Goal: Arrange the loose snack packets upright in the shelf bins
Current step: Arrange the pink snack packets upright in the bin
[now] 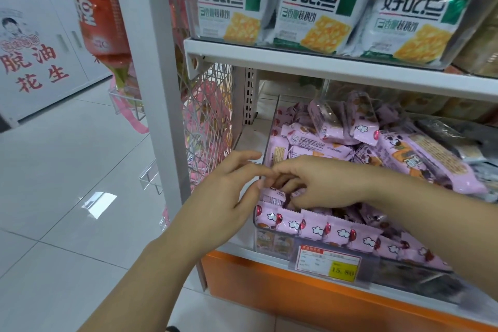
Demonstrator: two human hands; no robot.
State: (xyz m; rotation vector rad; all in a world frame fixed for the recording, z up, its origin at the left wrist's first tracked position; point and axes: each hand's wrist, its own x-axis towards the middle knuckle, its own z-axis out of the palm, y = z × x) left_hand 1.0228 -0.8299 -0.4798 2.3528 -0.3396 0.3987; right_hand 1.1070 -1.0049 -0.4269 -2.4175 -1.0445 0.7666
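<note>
While the left hand (226, 197) hovers beside, right fingers (293, 187) pinch a pink packet (272, 196).

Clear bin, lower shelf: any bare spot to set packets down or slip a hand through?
Free: the bare white shelf strip between the white wire-mesh side panel and the clear plastic bin. Crowded: pink snack packets heap the bin; the right hand, gripping packets, and left hand fill its front-left corner.

one left hand (229, 191), one right hand (318, 184), three front-row cracker packs (310, 8), one price tag (327, 263), many pink packets (339, 234).
</note>
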